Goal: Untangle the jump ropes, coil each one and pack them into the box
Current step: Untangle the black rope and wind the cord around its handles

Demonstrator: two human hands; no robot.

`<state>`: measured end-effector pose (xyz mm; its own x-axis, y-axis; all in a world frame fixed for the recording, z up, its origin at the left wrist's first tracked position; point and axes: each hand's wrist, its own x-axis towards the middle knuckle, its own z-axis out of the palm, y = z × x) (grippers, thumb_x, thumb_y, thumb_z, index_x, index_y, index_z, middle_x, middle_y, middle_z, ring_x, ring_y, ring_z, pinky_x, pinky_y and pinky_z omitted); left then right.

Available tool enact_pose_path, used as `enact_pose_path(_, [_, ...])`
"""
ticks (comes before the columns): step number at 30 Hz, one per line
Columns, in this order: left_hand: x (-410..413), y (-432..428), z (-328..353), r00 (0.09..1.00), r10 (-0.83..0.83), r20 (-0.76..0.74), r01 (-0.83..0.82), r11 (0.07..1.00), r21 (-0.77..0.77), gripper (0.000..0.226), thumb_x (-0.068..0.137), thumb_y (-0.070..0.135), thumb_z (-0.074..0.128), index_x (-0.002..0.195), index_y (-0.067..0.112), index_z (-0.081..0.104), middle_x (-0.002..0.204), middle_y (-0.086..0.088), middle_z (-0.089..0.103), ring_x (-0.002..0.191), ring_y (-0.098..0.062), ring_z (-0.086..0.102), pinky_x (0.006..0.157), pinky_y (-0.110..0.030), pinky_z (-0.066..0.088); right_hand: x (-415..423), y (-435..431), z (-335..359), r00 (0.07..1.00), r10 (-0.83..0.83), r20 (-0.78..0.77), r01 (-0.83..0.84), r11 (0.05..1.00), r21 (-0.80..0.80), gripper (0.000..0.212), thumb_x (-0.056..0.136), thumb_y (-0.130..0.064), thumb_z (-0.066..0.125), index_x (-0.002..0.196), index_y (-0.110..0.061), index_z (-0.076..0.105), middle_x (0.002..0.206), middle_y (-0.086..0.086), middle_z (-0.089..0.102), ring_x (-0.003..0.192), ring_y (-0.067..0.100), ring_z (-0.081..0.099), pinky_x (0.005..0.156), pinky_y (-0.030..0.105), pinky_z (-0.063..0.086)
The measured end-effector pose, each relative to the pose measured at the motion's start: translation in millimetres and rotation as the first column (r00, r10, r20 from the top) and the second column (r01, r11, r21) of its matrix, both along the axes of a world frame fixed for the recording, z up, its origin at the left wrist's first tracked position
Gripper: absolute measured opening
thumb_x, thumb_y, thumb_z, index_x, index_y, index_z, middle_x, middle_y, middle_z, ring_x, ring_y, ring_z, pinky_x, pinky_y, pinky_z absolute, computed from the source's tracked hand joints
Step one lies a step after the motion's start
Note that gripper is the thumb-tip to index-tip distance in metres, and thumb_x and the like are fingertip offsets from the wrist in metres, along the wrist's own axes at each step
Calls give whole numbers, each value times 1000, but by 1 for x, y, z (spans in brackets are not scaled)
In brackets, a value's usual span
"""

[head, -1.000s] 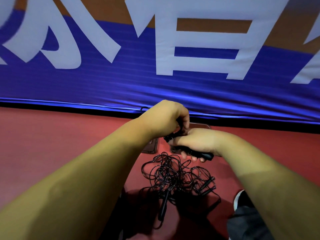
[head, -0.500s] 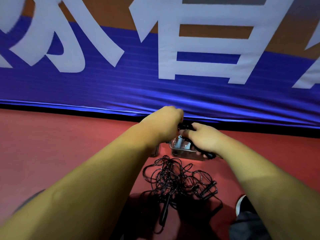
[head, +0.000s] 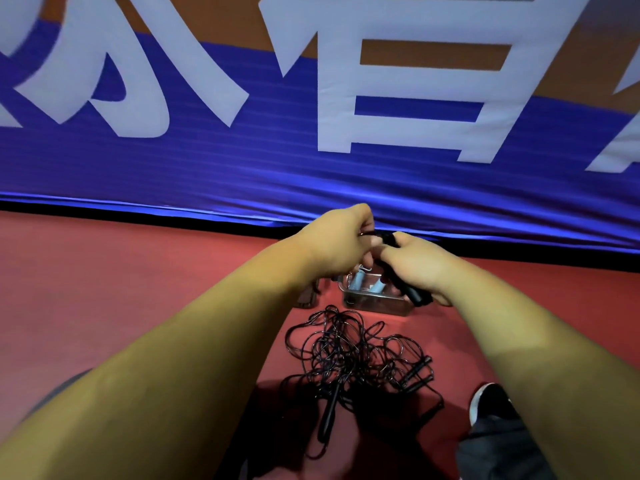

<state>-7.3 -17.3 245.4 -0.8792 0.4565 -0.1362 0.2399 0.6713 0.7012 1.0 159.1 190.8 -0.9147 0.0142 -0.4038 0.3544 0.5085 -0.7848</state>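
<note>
Jump ropes (head: 346, 351) in a black tangle on the red floor (head: 138, 271), just in front of the clear box (head: 374, 304).
Above the box, the right hand (head: 415, 263) is wrapped round one black handle (head: 415, 295); the left hand (head: 336, 247) pinches that handle's upper end with curled fingers. A blue banner (head: 207, 168) hangs behind.

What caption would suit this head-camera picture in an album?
Person holds a black jump-rope handle by a clear box, tangled ropes lying on the red floor.
</note>
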Motion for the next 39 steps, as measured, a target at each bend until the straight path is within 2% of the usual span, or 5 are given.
enact_pose_path(4, [2,-2,7,999,13,-30,-10,997,72,20,106,33,58,101,14,53,78,2,76,46,-6,51,51,-24,42,0,1,5,1000,2,13,0,995,-101,24,106,-44,61,114,-22,61,82,7,63,55,19,57,51,29,47])
enact_pose_path(11, [-5,-6,12,999,47,3,-46,990,-130,38,110,41,46,100,14,72,77,6,64,82,-16,63,73,-27,44,5,3,14,997,-10,76,26,977,-214,17,103,-39,64,113,-25,63,84,7,61,60,18,56,54,27,47])
enact_pose_path(14, [-5,-13,11,998,-18,66,29,986,-162,33,109,39,48,98,24,75,51,20,55,49,4,49,50,-12,35,8,0,18,995,-13,94,35,971,-237,22,98,-38,66,113,-22,68,84,5,56,61,15,53,53,25,47])
enact_pose_path(27, [-14,-27,-4,942,33,333,-30,999,-14,12,104,16,64,105,10,74,95,-7,80,77,-16,71,69,-37,50,15,-10,31,998,-34,58,54,929,-366,56,99,-63,61,122,-12,62,77,8,58,50,19,49,46,23,37])
enact_pose_path(39, [-20,-30,4,978,-108,176,159,938,-309,25,95,48,72,83,25,70,78,5,66,74,-14,58,76,-32,47,27,4,37,967,229,113,-139,844,-518,40,99,-46,47,85,-11,61,71,7,51,51,21,42,46,27,34])
